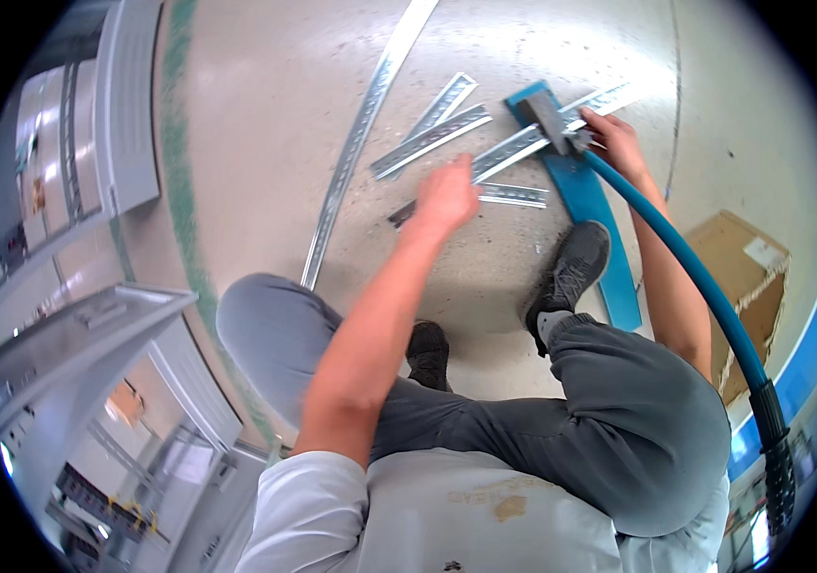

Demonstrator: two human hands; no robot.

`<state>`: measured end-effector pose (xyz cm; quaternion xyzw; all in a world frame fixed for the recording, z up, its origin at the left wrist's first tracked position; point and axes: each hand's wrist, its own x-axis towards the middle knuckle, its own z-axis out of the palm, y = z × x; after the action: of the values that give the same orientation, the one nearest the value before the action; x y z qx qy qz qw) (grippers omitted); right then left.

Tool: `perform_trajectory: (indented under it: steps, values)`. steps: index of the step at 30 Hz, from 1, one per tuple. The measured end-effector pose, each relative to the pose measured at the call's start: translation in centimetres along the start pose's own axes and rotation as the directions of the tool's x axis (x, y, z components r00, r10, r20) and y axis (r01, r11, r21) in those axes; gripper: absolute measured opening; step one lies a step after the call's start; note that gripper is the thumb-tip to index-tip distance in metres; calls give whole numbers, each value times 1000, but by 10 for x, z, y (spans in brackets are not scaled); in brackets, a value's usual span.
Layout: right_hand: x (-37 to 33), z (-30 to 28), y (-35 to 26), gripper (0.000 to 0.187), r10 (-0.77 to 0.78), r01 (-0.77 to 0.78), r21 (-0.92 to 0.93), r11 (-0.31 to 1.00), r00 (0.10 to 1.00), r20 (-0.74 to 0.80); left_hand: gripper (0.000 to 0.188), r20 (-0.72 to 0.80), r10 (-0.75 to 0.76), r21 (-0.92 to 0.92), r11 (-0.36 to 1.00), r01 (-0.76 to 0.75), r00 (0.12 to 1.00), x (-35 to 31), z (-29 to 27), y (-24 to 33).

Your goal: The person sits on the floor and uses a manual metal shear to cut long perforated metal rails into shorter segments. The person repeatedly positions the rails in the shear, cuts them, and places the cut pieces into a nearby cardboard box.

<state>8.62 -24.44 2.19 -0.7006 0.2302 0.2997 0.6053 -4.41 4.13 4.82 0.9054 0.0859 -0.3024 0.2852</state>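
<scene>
Head view: the person crouches on a pale floor point(265, 115). The right hand point(612, 134), at about one o'clock, rests by the head of a rail cutter point(554, 119) with a blue base point(590, 205) and a long blue lever point(705, 286) running back to four o'clock; its fingers look curled at the cutter head, though what they grip I cannot tell. The left hand point(445, 196), near twelve, is blurred over a slotted metal rail point(509, 151) fed through the cutter; whether its fingers hold the rail I cannot tell. The right shoe point(571, 267) stands on the base.

To do this well, I judge the rail should lie flat and square in the cutter, steadied well clear of the blade, with the foot pinning the base.

Cut rails point(428, 134) lie at eleven to twelve, and a long rail point(361, 134) runs up from the left knee. A brown cardboard box point(748, 286) with a pale label point(765, 251) sits at three o'clock; grey cabinets point(93, 315) stand at nine
</scene>
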Motion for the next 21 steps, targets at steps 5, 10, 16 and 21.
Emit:
perform_trajectory:
  steps: [5,10,16,21]
  values:
    - [2,1,-1,34,-19,17,21,1000,997,76,52,-132,-34,-49,998,28,991,-8,15,0]
    - [8,0,5,32,-13,12,27,1000,999,41,59,-170,-24,-39,999,17,985,-5,23,-6]
    - [7,2,5,32,-27,26,29,999,999,31,64,-143,-8,-51,999,0,990,-7,18,-7]
    - [16,-6,14,34,-32,32,-11,999,999,44,63,-114,-13,-40,999,9,993,-13,12,-8]
